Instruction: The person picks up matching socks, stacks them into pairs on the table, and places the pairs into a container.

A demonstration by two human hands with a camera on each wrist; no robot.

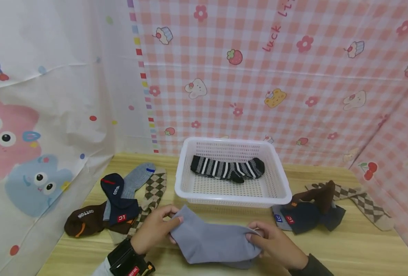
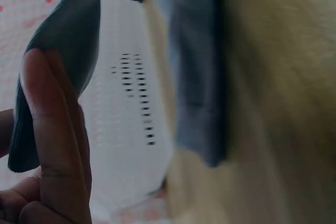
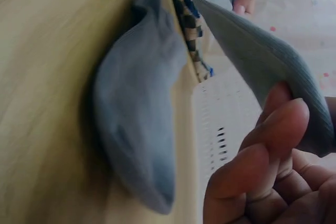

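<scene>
A plain grey sock (image 1: 214, 241) is stretched out flat between both hands, in front of the basket. My left hand (image 1: 153, 230) pinches its left end between thumb and fingers; the left wrist view shows the fingers (image 2: 58, 129) behind the cloth. At the other end my right hand (image 1: 276, 245) pinches the sock's edge, thumb on the near side. Below the held sock, a second grey sock (image 3: 139, 103) lies on the wooden table, mostly hidden from the head view. The black and white striped socks (image 1: 224, 168) lie inside the white plastic basket (image 1: 233, 200).
On the left lies a pile of socks: brown (image 1: 84, 221), navy (image 1: 124, 209), light grey (image 1: 140, 176) and checked (image 1: 155, 188). Another pile on the right has navy (image 1: 302, 216), brown (image 1: 323, 197) and checked socks (image 1: 371, 209). Patterned cloth walls (image 1: 252, 80) enclose the table.
</scene>
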